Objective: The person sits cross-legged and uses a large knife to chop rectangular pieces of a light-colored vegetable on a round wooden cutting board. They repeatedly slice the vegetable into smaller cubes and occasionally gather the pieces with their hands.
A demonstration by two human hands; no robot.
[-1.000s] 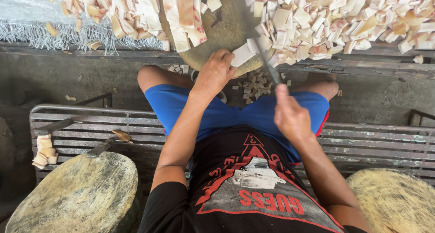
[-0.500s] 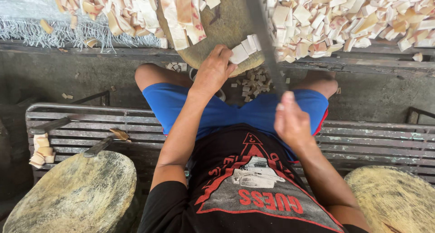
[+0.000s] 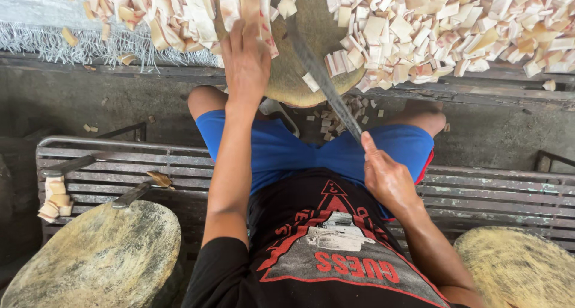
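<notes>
Seated worker at a round chopping block (image 3: 299, 74), seen from above.

Left hand (image 3: 247, 59): laid flat, fingers extended and close together, pressing on long pale strips (image 3: 242, 5) that lie across the block's far-left part. The strips run away from the fingertips. Whether the thumb curls around a strip cannot be told.

Between the hands: the bare, worn face of the block, with one small cut piece (image 3: 310, 81) lying just beside the blade.

Right hand (image 3: 386, 179): closed in a fist around the handle of a long knife (image 3: 323, 80), held low over the lap, well apart from the left hand. The blade slants up and away from this hand, crossing the block's near rim; it appears blurred.

Beyond and to the right of the right hand: a heap of cut chips (image 3: 455, 32), pale with pinkish edges, and more fallen chips (image 3: 335, 113) under the block, between the knees.

Handling, as judged from appearance: the strips look light, stiff and fibrous, likely to snap rather than bend, and prone to skidding on the smooth block; they are best held flat under the palm, well back from the cutting end. The knife looks long and weighty, and is best gripped fully around the handle, never near the edge.
</notes>
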